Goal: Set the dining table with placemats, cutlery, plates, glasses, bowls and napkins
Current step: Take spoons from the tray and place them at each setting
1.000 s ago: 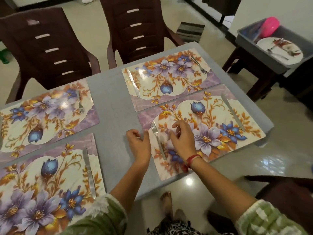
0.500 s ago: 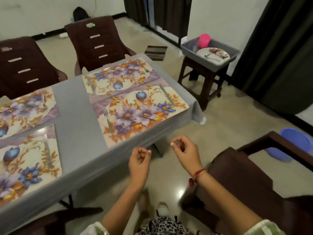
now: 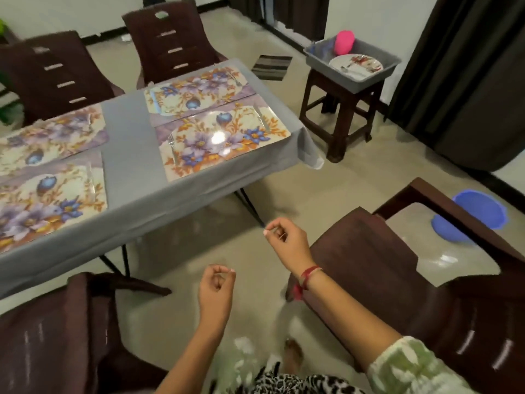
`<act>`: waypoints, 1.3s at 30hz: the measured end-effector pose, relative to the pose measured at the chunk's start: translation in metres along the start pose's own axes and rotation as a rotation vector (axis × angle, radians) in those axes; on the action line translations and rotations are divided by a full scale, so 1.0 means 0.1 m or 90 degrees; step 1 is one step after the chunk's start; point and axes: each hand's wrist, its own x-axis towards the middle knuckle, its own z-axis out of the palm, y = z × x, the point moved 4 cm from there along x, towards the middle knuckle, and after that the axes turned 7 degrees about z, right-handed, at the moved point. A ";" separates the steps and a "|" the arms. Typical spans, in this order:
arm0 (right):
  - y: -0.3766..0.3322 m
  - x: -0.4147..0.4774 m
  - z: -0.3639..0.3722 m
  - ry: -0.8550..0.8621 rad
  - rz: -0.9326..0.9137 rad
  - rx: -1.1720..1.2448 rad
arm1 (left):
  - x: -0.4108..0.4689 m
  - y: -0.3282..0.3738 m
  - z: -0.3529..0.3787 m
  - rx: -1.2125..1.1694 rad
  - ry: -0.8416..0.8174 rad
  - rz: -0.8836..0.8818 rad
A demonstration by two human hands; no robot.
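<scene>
Placemats (image 3: 224,137), four floral ones, lie in two pairs on the grey-clothed table (image 3: 130,143), and the near right one has a fork (image 3: 172,146) at its left edge. Past the table's corner, a plate (image 3: 356,64) sits in a tub (image 3: 312,56) on a stool (image 3: 341,109). Left hand (image 3: 217,285) and right hand (image 3: 287,240) hover over the floor, clear of the table, fingers curled to the thumb, holding nothing.
</scene>
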 end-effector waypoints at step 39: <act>1.15 -2.62 -6.26 0.112 -0.097 0.090 | -4.69 2.56 4.42 -0.148 -0.307 0.159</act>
